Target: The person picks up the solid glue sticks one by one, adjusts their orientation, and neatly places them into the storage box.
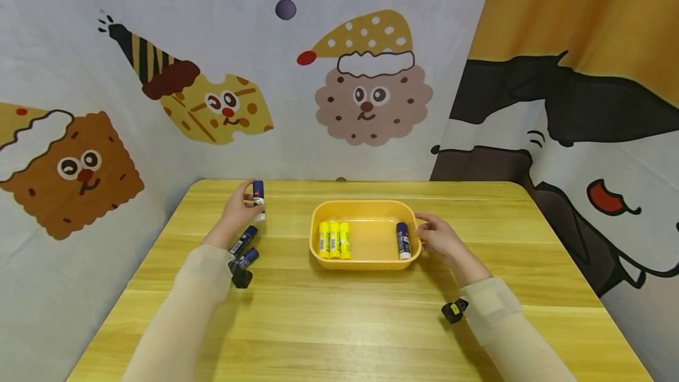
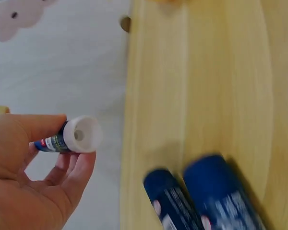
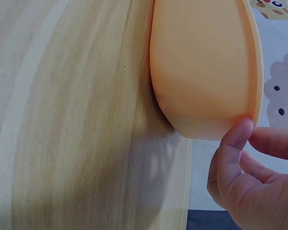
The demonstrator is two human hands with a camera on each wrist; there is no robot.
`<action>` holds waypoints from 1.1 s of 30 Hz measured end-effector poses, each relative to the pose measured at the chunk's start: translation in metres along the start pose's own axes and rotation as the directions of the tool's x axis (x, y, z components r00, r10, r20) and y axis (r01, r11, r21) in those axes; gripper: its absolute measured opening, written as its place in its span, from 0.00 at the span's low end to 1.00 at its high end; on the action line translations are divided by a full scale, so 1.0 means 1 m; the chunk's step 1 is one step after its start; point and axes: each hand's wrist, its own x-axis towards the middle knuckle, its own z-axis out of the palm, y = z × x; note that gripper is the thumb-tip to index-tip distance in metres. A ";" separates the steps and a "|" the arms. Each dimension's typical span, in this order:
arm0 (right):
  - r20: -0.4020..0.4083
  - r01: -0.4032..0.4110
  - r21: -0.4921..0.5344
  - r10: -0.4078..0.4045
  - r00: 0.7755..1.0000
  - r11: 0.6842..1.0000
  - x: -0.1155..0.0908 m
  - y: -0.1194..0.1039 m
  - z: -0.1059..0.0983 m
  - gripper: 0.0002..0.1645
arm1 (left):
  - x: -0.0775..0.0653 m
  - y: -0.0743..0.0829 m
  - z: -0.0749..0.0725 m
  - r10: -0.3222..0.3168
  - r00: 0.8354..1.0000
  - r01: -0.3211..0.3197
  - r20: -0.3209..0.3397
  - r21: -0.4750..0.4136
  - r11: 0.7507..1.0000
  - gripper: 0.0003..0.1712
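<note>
My left hand [image 1: 240, 210] pinches a dark blue glue stick [image 1: 258, 192] between thumb and fingers above the table's back left. Its white end [image 2: 86, 135] faces the left wrist camera. Below that hand, two more blue glue sticks [image 1: 243, 241] lie on the table, partly behind the wrist. A yellow plastic basket [image 1: 366, 264] stands right of centre. Three yellow glue sticks [image 1: 334, 240] lie side by side in its left part, and one blue glue stick [image 1: 404, 241] lies at its right end. My right hand [image 1: 440, 237] grips the basket's right rim with thumb and finger.
The wooden table [image 1: 329, 323] reaches back to a printed curtain [image 1: 297, 134] with cartoon figures. A small black device [image 1: 241, 276] sits at the left wrist, and another [image 1: 454, 311] at the right wrist.
</note>
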 end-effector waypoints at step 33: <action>-0.003 -0.002 -0.002 0.002 1.000 1.000 -0.001 0.000 -0.001 0.31 | -0.039 0.074 0.083 0.015 0.955 0.100 0.296 -0.369 0.924 0.42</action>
